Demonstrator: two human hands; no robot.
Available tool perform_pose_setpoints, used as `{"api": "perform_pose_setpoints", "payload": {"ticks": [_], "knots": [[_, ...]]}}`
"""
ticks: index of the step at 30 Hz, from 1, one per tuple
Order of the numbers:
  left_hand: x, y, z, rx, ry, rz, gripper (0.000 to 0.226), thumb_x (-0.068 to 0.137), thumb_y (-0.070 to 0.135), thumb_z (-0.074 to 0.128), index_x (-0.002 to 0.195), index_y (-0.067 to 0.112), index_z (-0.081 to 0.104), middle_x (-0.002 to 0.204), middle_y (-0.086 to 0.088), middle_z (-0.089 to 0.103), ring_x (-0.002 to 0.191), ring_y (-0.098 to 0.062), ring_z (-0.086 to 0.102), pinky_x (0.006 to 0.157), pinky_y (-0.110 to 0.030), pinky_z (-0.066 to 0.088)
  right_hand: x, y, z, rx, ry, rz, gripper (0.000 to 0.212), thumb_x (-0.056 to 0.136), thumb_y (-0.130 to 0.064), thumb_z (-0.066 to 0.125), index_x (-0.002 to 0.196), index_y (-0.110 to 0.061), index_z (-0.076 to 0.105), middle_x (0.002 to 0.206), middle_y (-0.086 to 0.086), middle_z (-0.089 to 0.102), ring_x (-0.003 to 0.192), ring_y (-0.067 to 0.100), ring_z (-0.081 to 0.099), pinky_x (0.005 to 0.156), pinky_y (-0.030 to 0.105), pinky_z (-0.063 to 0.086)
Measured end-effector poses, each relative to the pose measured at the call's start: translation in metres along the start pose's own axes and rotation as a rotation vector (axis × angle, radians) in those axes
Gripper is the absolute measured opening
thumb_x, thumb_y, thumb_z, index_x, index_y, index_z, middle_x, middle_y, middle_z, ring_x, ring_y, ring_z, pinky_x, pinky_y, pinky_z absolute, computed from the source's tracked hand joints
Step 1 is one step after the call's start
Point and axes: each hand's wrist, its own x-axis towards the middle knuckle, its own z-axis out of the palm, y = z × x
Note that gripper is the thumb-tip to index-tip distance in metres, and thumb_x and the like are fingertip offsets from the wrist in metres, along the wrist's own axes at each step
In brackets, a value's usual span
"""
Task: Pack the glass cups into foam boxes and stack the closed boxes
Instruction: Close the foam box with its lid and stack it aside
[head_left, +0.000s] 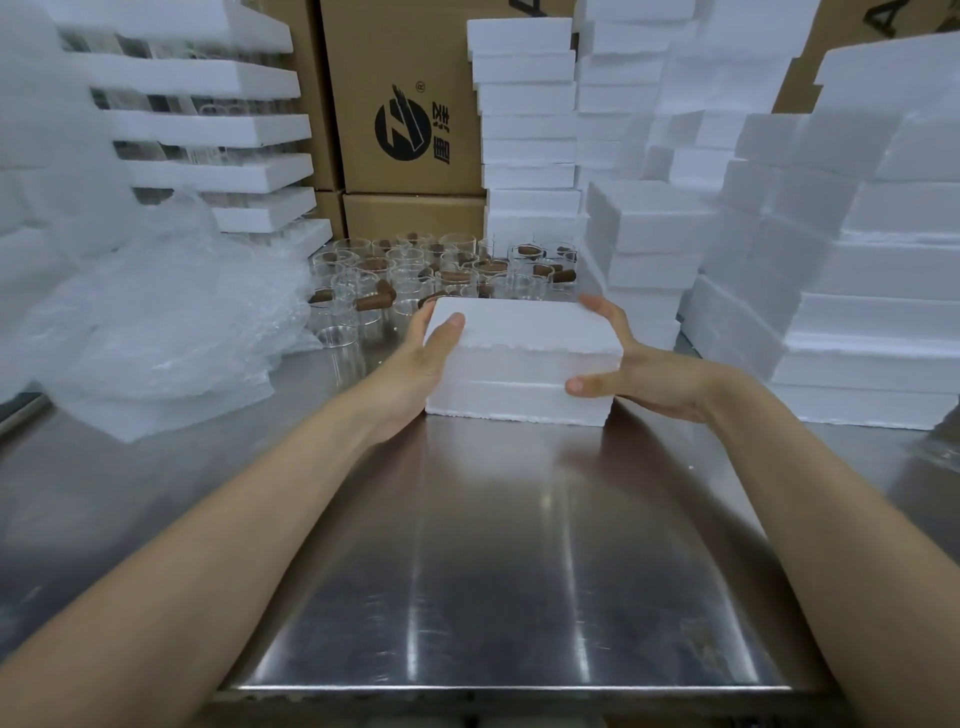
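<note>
A closed white foam box (522, 358) stands on the steel table (493, 571) in front of me. My left hand (423, 364) grips its left end, thumb on the lid. My right hand (634, 364) grips its right end, thumb against the front wall and fingers reaching over the far corner. Behind the box stand several glass cups with brown wooden handles (431, 275).
Stacks of closed foam boxes (857, 312) fill the right side, and more foam stacks (530, 130) rise at the back. Cardboard cartons (405, 104) stand behind the cups. Crumpled clear plastic wrap (156, 312) and foam trays holding glasses (208, 130) crowd the left.
</note>
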Motion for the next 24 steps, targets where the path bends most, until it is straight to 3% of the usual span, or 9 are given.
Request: {"api": "perform_pose_setpoints", "payload": {"ticks": [2,5,8,10,15,19,24], "knots": [[0.003,-0.002,0.003,-0.032,0.013,0.006,0.073,0.087,0.066,0.047,0.148,0.046,0.012,0.154,0.007,0.032,0.136,-0.021,0.039,0.116,-0.048,0.025,-0.005,0.002,0.006,-0.063,0.071,-0.017,0.097,0.075,-0.033,0.077,0.142,-0.051,0.01,0.148,-0.005,0.035,0.132,0.021,0.04,0.114,0.035,0.03],[0.004,-0.003,0.014,-0.093,0.051,0.034,0.068,0.087,0.058,0.052,0.144,0.041,0.02,0.14,0.003,0.046,0.121,-0.018,0.053,0.111,-0.043,0.036,-0.015,0.013,0.016,-0.211,0.299,-0.149,0.069,0.086,-0.03,0.07,0.135,-0.046,0.023,0.15,-0.002,0.033,0.121,0.017,0.045,0.099,0.025,0.039],[0.003,0.003,0.034,-0.082,0.068,0.018,0.079,0.071,0.062,0.051,0.142,0.037,0.028,0.145,0.0,0.042,0.129,-0.023,0.047,0.112,-0.048,0.034,-0.032,0.027,0.013,-0.348,0.447,-0.245,0.074,0.082,-0.026,0.076,0.137,-0.039,0.03,0.157,-0.006,0.018,0.13,0.01,0.034,0.089,-0.001,0.032],[0.003,0.004,0.051,-0.071,0.062,0.007,0.081,0.07,0.063,0.047,0.143,0.033,0.03,0.149,-0.001,0.038,0.133,-0.023,0.042,0.113,-0.046,0.03,-0.046,0.037,0.007,-0.387,0.534,-0.254,0.079,0.075,-0.022,0.082,0.136,-0.039,0.034,0.154,-0.007,0.024,0.123,0.007,0.038,0.081,-0.009,0.028],[0.011,0.001,0.087,0.056,0.173,0.117,0.06,0.096,0.059,0.038,0.144,0.023,0.03,0.142,0.0,0.031,0.115,-0.011,0.037,0.096,-0.028,0.027,-0.055,0.045,-0.002,-0.549,0.79,-0.249,0.074,0.074,-0.014,0.081,0.138,-0.021,0.044,0.154,-0.003,0.028,0.131,0.011,0.033,0.09,0.007,0.025],[0.015,0.0,0.108,0.349,0.129,0.188,0.071,0.089,0.065,0.026,0.145,0.021,0.026,0.141,-0.006,0.033,0.119,-0.017,0.043,0.102,-0.032,0.032,-0.056,0.05,-0.011,-0.574,0.9,-0.125,0.068,0.082,-0.009,0.07,0.14,-0.023,0.037,0.15,-0.003,0.032,0.118,0.03,0.05,0.088,0.03,0.036],[0.025,-0.003,0.11,0.548,0.075,0.23,0.066,0.094,0.06,0.032,0.147,0.022,0.025,0.145,-0.008,0.028,0.138,-0.026,0.032,0.108,-0.041,0.031,-0.054,0.059,-0.013,-0.51,0.898,-0.102,0.072,0.082,-0.002,0.058,0.14,-0.033,0.029,0.15,-0.006,0.03,0.096,0.034,0.059,0.08,0.035,0.043]]}}
